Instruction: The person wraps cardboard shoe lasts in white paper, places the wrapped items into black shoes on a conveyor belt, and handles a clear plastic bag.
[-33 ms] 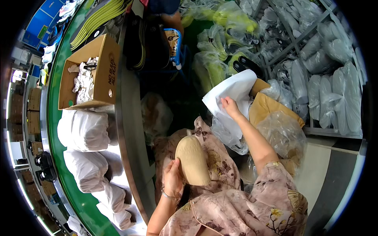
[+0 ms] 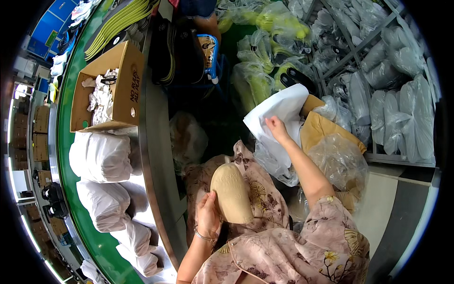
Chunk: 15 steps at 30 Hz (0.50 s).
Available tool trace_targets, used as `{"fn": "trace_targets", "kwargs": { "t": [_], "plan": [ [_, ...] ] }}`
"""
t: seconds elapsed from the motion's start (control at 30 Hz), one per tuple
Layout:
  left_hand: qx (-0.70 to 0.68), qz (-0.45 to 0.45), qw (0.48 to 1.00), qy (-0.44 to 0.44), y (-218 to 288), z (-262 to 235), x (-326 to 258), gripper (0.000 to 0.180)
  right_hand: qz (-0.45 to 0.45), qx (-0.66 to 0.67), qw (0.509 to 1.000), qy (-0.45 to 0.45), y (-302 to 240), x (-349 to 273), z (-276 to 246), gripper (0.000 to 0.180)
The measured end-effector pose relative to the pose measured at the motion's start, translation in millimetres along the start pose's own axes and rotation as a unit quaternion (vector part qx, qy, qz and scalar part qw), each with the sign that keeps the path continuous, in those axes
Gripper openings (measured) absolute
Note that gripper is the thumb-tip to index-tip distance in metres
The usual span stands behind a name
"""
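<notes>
My left hand (image 2: pixel 208 214) grips the edge of a beige, tongue-shaped piece (image 2: pixel 231 191) with a rounded top and faint raised marks, perhaps an insole part. It is held upright over my lap, its face toward me. My right hand (image 2: pixel 275 128) is out to the right, fingers curled together against a white sheet (image 2: pixel 276 105). Whether the fingertips pinch the sheet or something small on it cannot be made out. The sheet lies bent over clear plastic and brown paper.
At left, a cardboard box (image 2: pixel 130 90) of crumpled paper and several white bundles (image 2: pixel 101 156) stand on a metal-edged bench (image 2: pixel 163 189). A blue basket (image 2: pixel 215 61) is ahead. Bagged yellow-green insoles (image 2: pixel 257 85) and a rack (image 2: pixel 359 45) of grey bagged pieces fill the right.
</notes>
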State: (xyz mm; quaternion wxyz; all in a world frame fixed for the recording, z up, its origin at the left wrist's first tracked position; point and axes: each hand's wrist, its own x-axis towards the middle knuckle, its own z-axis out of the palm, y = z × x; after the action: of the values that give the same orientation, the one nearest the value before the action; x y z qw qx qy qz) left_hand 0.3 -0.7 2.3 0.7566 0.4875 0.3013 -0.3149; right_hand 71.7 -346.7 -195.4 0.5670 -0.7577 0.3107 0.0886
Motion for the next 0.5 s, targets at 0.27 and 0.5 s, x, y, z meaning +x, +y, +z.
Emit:
{"fn": "trace_targets", "kwargs": {
  "t": [0.27,0.5],
  "plan": [
    [-0.032,0.001,0.999,0.019,-5,8,-11,0.018,-0.256,-0.475,0.827,0.16,18,-71,-9,0.041],
    [-0.042,-0.007,0.999,0.013,1,-4,-3,0.017,-0.318,-0.575,0.73,0.187,-18,-37,-6,0.037]
  ]
}}
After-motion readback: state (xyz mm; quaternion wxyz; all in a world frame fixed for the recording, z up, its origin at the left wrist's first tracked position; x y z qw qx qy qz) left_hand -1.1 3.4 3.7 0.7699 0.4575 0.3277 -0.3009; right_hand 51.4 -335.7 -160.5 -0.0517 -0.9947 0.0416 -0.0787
